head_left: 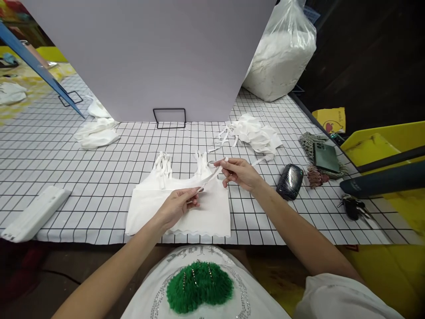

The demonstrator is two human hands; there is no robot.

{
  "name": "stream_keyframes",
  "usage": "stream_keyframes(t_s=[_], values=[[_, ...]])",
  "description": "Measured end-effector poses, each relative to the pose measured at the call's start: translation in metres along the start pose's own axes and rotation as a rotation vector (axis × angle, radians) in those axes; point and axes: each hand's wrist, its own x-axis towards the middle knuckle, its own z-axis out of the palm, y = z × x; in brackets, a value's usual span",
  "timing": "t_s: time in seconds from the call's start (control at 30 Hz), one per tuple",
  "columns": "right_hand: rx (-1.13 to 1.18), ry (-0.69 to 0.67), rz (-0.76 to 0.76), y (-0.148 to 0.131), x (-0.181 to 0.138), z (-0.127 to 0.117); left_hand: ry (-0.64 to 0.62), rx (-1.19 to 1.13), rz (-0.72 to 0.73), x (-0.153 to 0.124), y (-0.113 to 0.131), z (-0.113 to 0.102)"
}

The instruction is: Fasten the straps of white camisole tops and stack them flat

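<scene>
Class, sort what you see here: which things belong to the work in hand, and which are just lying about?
Belong to the work:
white strap, held in both the left hand and right hand
white garments beneath the hands
probably the white fabric pile beyond the right hand

Apparently just lying about:
phone
keys
shiny black object
yellow packet

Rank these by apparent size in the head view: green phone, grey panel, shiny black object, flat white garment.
1. Grey panel
2. Flat white garment
3. Shiny black object and green phone: too close to rank.
</scene>
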Motion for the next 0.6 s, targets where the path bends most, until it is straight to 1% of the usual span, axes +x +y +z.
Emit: stream_keyframes(t_s=[0.13, 0.2, 0.23, 0.27, 0.33, 0.37, 0.4, 0.43, 0.5, 0.53, 0.57, 0.6], values=[[-0.023, 0.009, -0.012, 0.012, 0.002, -0.008, 0.185, 0.096, 0.181, -0.005, 0.001, -0.007], [-0.139, 0.033, -0.019, 0.019, 0.004, -0.012, 0.273, 0.133, 0.238, -0.006, 0.002, -0.009], [-0.254, 0.080, -0.048, 0.022, 0.004, -0.012, 0.295, 0.142, 0.248, -0.007, 0.002, -0.009], [-0.394, 0.152, -0.108, 0.024, 0.004, -0.012, 0.302, 0.150, 0.250, -0.008, 0.003, -0.008], [-0.652, 0.279, -0.298, 0.026, 0.001, -0.004, 0.285, 0.171, 0.252, -0.010, 0.005, -0.005], [-0.726, 0.280, -0.396, 0.025, -0.001, 0.002, 0.269, 0.184, 0.255, -0.010, 0.006, -0.002], [-0.752, 0.220, -0.463, 0.024, -0.004, 0.010, 0.253, 0.194, 0.261, -0.011, 0.006, 0.000], [-0.741, 0.108, -0.479, 0.023, -0.006, 0.019, 0.237, 0.202, 0.271, -0.011, 0.007, 0.003], [-0.660, -0.133, -0.398, 0.021, -0.010, 0.035, 0.207, 0.206, 0.308, -0.011, 0.008, 0.008], [-0.610, -0.202, -0.339, 0.021, -0.011, 0.041, 0.199, 0.207, 0.330, -0.010, 0.008, 0.009], [-0.562, -0.225, -0.290, 0.022, -0.012, 0.046, 0.197, 0.208, 0.349, -0.010, 0.007, 0.010], [-0.520, -0.217, -0.262, 0.024, -0.012, 0.048, 0.199, 0.214, 0.364, -0.009, 0.007, 0.011]])
